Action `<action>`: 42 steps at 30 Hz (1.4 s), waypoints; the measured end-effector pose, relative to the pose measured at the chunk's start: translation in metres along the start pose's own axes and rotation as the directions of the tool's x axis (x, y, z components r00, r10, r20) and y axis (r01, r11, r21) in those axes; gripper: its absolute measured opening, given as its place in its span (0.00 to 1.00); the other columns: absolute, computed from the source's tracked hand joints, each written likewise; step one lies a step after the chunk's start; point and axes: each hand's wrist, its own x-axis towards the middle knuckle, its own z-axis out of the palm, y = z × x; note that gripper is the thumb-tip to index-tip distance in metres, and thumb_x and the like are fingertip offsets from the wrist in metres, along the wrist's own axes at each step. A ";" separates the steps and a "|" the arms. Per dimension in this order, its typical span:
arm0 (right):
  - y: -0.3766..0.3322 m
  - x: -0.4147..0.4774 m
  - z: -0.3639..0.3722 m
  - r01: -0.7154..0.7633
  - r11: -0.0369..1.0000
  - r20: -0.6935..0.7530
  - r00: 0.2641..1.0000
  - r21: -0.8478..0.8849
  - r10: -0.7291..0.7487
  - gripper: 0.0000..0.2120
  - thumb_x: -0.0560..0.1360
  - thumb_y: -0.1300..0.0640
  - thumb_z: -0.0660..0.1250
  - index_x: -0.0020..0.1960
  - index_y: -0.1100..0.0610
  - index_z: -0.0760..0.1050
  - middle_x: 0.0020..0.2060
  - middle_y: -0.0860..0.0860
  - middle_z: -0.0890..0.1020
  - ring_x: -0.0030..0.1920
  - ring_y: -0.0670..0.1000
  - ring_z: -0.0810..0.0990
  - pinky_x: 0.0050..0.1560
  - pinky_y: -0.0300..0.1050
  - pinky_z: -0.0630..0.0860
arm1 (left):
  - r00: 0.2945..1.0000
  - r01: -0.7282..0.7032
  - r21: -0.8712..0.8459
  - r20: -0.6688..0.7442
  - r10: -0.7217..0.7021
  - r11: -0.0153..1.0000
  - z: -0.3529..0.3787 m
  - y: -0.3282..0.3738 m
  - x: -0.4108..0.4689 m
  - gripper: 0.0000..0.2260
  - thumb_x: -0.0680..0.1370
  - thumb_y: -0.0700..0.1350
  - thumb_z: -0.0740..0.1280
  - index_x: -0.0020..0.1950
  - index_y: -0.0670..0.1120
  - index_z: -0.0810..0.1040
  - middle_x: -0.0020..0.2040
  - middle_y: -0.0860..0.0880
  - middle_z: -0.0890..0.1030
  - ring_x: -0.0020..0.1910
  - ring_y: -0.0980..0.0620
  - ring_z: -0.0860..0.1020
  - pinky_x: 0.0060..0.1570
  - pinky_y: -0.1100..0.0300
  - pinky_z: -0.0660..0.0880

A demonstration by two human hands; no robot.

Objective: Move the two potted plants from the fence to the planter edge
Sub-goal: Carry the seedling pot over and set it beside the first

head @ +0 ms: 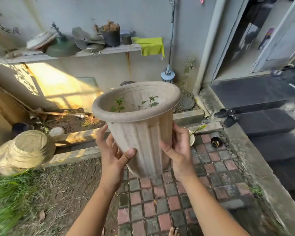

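Fingers of left hand (112, 157) and right hand (179, 150) clasped around ribbed pot (143, 133), off the ground.

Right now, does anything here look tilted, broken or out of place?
The pot is tilted, its rim leaning left, held off the ground between the left hand and right hand. No soil spills. Beside the planter edge, another pot lies overturned.

Soil inside the tall ribbed beige plastic pot (140, 133) is hidden by its rim; forearms are cropped at the bottom edge
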 end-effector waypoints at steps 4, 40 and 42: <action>0.059 0.061 -0.017 -0.057 0.998 -0.007 0.998 0.015 0.057 0.33 0.66 0.48 0.82 0.66 0.51 0.71 0.63 0.42 0.84 0.66 0.44 0.81 0.67 0.44 0.78 | 0.999 0.048 -0.001 0.010 -0.048 0.999 0.003 -0.063 0.051 0.42 0.64 0.56 0.85 0.69 0.71 0.63 0.76 0.36 0.71 0.74 0.39 0.76 0.68 0.46 0.78; 0.778 0.248 -0.157 0.045 0.990 0.039 0.998 0.131 -0.050 0.18 0.78 0.56 0.69 0.65 0.41 0.75 0.67 0.50 0.80 0.66 0.46 0.80 0.62 0.41 0.76 | 0.986 0.086 0.187 0.124 -0.111 0.979 -0.125 -0.783 0.172 0.52 0.63 0.71 0.79 0.76 0.56 0.53 0.82 0.40 0.62 0.80 0.39 0.70 0.76 0.33 0.71; 0.789 0.252 -0.163 0.044 0.989 0.037 0.998 0.140 -0.049 0.18 0.78 0.59 0.67 0.64 0.43 0.74 0.65 0.51 0.80 0.63 0.44 0.81 0.60 0.39 0.77 | 0.983 0.084 0.202 0.141 -0.114 0.976 -0.124 -0.798 0.175 0.59 0.62 0.71 0.80 0.79 0.49 0.50 0.81 0.40 0.61 0.80 0.39 0.70 0.76 0.34 0.71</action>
